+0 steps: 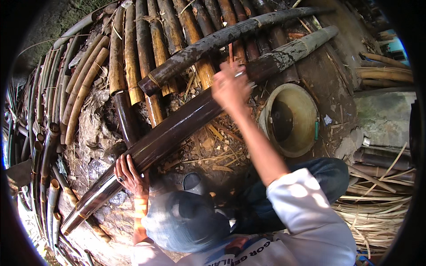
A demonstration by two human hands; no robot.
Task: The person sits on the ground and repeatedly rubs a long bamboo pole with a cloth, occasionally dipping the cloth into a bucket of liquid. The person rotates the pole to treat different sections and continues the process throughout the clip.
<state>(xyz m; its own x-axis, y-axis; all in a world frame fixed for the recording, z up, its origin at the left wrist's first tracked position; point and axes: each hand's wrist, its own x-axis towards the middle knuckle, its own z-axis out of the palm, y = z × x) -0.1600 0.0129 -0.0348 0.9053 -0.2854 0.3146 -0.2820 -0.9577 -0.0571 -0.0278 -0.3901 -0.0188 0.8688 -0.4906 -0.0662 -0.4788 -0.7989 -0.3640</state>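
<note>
A long, thick bamboo pole (177, 126) slants from the lower left to the upper right, dark and glossy wet along most of its length, blotchy grey at its far end. My left hand (132, 175) rests on its lower part with fingers stretched over the near side; a ring shows on one finger. Farther up the pole, my right hand (231, 86) is closed and smeared by motion. Something thin and reddish sticks out above the fist and a pale glint shows at its side, but I cannot make out what it holds.
A round, worn tub (314, 117) with dark liquid stands right of the pole. Another grey-dark pole (208, 44) lies beyond, across a row of brown bamboo poles (131, 53). More bamboo lengths (84, 91) are stacked at left. Split strips (381, 217) pile up at lower right.
</note>
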